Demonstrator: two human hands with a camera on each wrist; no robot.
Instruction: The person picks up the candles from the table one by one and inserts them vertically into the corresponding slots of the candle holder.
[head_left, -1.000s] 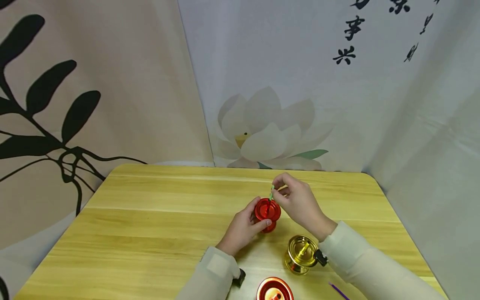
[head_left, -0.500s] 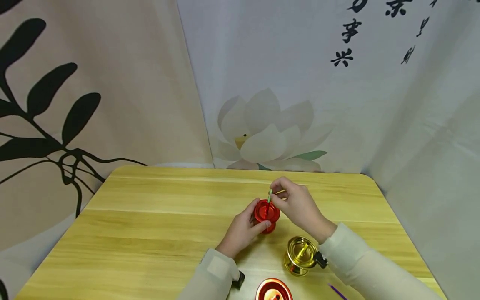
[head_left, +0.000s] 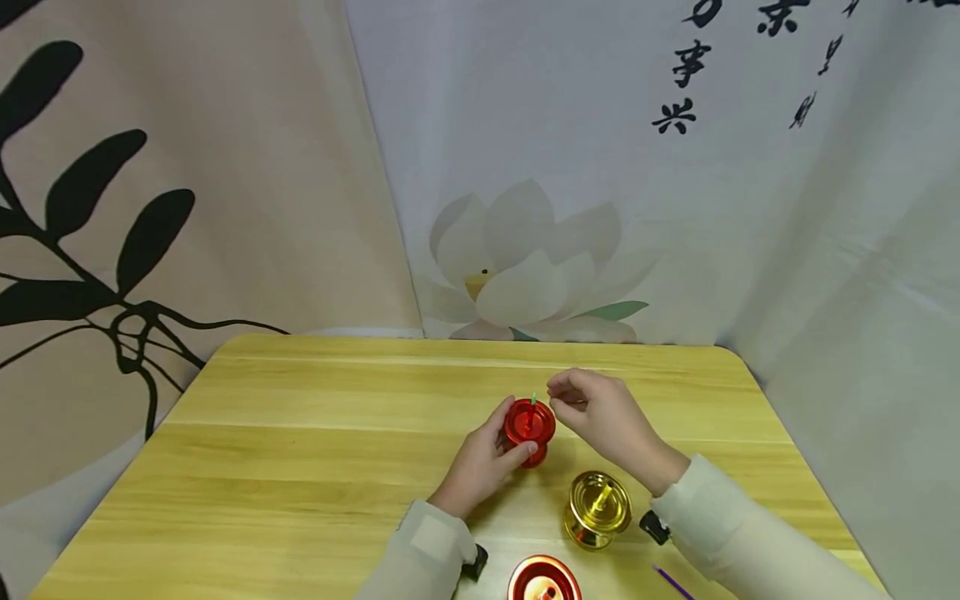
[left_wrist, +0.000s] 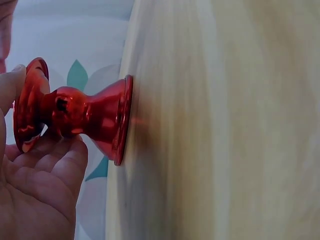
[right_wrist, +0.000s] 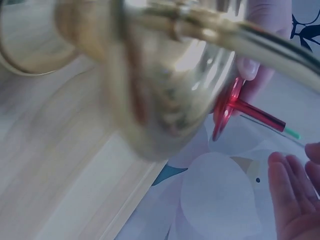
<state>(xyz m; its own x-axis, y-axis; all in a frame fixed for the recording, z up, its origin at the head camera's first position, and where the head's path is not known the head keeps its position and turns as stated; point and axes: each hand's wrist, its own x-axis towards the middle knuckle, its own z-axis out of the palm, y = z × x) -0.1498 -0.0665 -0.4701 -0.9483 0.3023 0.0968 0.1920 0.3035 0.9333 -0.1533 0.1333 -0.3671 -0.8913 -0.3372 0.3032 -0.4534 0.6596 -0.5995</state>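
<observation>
The left hand [head_left: 480, 467] holds a red holder [head_left: 529, 429] that stands upright on the desk [head_left: 300, 467], about in the middle from side to side. Its fingers [head_left: 522, 451] curl round the thin waist, and the thumb [left_wrist: 10, 85] touches the top rim. The foot sits flat on the wood. A green stick [head_left: 532, 400] pokes up from the red tube in the cup.

The right hand [head_left: 600, 417] hovers just beside the stick, not touching it. Its fingers [head_left: 562, 392] are bent loosely and hold nothing.

A gold holder [head_left: 597, 508] stands near, a bit closer to the person, between the two sleeves. A second red holder [head_left: 543, 582] sits at the near edge of the desk, partly cut off. A purple stick [head_left: 672, 582] lies close to that edge too, by the right sleeve.

The left half of the desk is bare wood, and so is the strip behind the hands, up to the far edge. Cloth hangs right behind that far edge.
</observation>
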